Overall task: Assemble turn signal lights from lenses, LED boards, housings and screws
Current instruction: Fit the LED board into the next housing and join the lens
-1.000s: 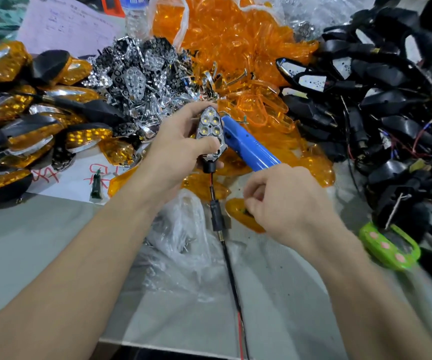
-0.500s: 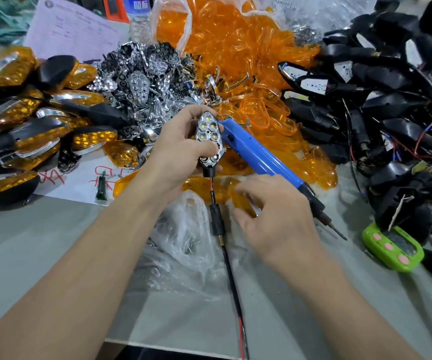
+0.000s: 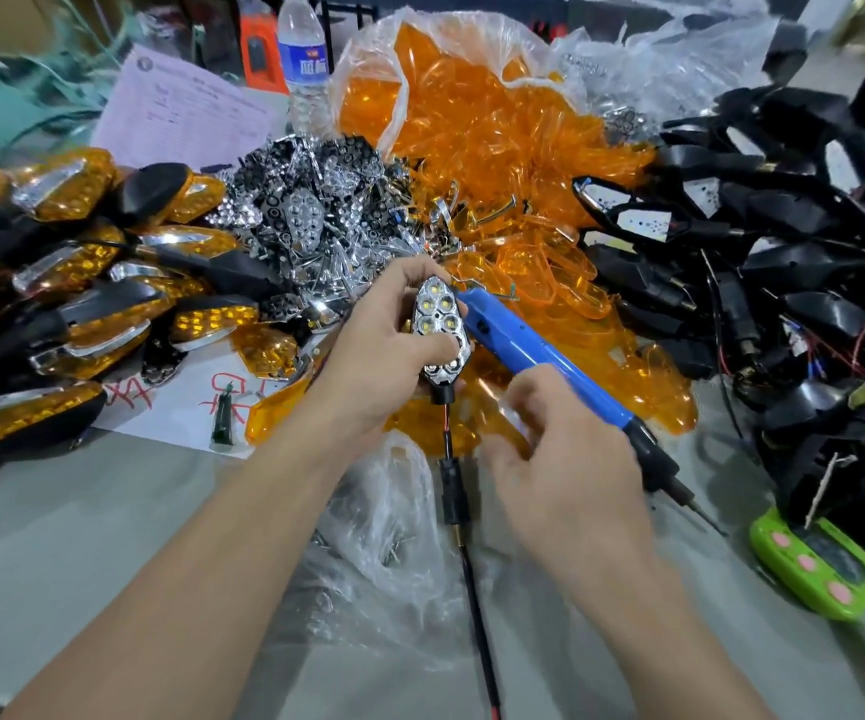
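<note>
Lamp housing (image 3: 440, 330): left hand (image 3: 378, 366) grips it upright, tip far, wire trailing near. Right hand (image 3: 565, 475): just near-right, fingers (image 3: 539, 387) curled by amber lenses (image 3: 523, 283); grasp blurred, cannot tell.

- Reflector heap (image 3: 310, 220) lies left of the lens pile (image 3: 498, 148).
- Finished lights (image 3: 56, 283) lie farther left.
- Wired housings (image 3: 783, 262) lie right of it.
- Screwdriver (image 3: 539, 356) lies before it; bottle (image 3: 301, 49) behind.

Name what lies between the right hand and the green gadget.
In the head view, the dark tip of the blue screwdriver, lying on the table.
</note>
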